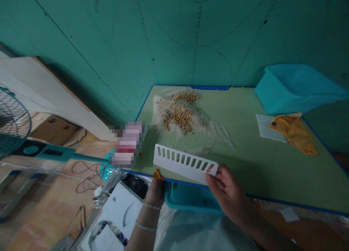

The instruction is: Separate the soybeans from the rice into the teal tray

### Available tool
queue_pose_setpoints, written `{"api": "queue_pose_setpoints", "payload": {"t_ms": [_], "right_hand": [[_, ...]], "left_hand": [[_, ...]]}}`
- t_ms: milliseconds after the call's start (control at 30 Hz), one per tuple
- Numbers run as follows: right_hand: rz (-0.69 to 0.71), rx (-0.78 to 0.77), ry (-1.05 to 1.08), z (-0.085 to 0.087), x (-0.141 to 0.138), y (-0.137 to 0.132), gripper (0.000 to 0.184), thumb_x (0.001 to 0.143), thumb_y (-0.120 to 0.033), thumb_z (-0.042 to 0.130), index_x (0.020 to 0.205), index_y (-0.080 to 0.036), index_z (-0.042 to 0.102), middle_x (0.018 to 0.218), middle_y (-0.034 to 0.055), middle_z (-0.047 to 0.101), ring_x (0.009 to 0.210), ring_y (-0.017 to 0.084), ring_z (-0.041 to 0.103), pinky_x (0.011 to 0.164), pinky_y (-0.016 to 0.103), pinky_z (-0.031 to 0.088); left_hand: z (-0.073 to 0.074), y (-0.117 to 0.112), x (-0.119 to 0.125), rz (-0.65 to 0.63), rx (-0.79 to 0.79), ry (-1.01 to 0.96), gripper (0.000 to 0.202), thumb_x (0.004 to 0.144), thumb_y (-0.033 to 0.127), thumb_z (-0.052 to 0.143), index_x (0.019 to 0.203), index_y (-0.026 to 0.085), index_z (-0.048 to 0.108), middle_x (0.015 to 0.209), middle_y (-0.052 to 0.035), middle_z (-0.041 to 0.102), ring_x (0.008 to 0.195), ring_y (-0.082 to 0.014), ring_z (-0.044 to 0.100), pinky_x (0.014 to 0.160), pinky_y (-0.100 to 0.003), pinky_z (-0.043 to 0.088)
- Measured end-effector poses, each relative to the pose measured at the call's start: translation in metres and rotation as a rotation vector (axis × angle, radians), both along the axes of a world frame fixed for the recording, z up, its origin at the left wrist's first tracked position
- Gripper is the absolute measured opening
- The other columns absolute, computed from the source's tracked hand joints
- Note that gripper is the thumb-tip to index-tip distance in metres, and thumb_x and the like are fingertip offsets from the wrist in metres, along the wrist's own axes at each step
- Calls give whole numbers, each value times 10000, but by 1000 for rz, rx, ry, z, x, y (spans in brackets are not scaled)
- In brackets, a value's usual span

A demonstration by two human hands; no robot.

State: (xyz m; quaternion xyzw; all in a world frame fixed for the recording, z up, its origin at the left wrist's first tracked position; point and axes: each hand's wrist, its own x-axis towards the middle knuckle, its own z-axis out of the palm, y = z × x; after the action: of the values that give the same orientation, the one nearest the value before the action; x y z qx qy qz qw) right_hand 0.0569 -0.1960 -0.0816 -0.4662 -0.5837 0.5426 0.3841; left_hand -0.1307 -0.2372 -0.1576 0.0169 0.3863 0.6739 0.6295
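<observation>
While beans (178,115) and grains (157,114) seem unseparated, the right hand (228,191) grasps a slotted strip (177,166), the left hand (156,191) too hidden to judge.

A green wall (109,43) with thin lines (195,58) on it stands behind a pale green table (272,171) with a blue edge. On the left are a fan (51,152), a long pale board (62,94) at a slant, and a brown box (54,130) on the tan floor (35,218). The light in the room is dim.
</observation>
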Motion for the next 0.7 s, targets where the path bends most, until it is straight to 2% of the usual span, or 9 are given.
{"api": "queue_pose_setpoints", "payload": {"t_ms": [167, 333, 433, 567, 700], "right_hand": [[-91, 73, -110, -2, 3, 2, 137, 809, -367, 543, 850, -237, 526, 796, 41, 716, 761, 186, 686, 656, 272, 533], [-149, 55, -160, -4, 8, 9, 152, 793, -378, 562, 842, -242, 514, 794, 53, 722, 723, 202, 686, 609, 291, 532], [-220, 62, -143, -5, 11, 13, 162, 768, -374, 593, 819, -241, 517, 790, 59, 718, 721, 210, 682, 612, 306, 532], [-264, 41, -41, 2, 17, 21, 160, 756, -358, 615, 834, -243, 536, 777, 47, 709, 771, 213, 675, 633, 312, 536], [-385, 58, 60, 15, 35, 33, 217, 749, -346, 627, 933, -256, 554, 908, 46, 708, 937, 224, 644, 731, 336, 527]], "left_hand": [[0, 0, -1, -24, -8, -11, 187, 607, 373, 730, 754, 258, 734, 874, 22, 759, 1200, -318, 463, 1025, -442, 360], [2, -1, -1, -36, -8, -15, 194, 569, 376, 754, 725, 263, 733, 874, 34, 758, 1191, -321, 472, 1028, -443, 356], [4, 0, 0, -33, -16, -11, 206, 543, 397, 763, 696, 263, 732, 861, 34, 760, 1180, -325, 483, 1027, -438, 359], [4, -1, -2, -48, -31, -7, 200, 586, 388, 739, 721, 241, 730, 867, 7, 761, 1182, -325, 483, 1014, -438, 372], [2, -4, -5, -60, -45, -9, 192, 610, 361, 730, 749, 228, 724, 930, -4, 752, 1190, -323, 475, 1010, -435, 376]]}}
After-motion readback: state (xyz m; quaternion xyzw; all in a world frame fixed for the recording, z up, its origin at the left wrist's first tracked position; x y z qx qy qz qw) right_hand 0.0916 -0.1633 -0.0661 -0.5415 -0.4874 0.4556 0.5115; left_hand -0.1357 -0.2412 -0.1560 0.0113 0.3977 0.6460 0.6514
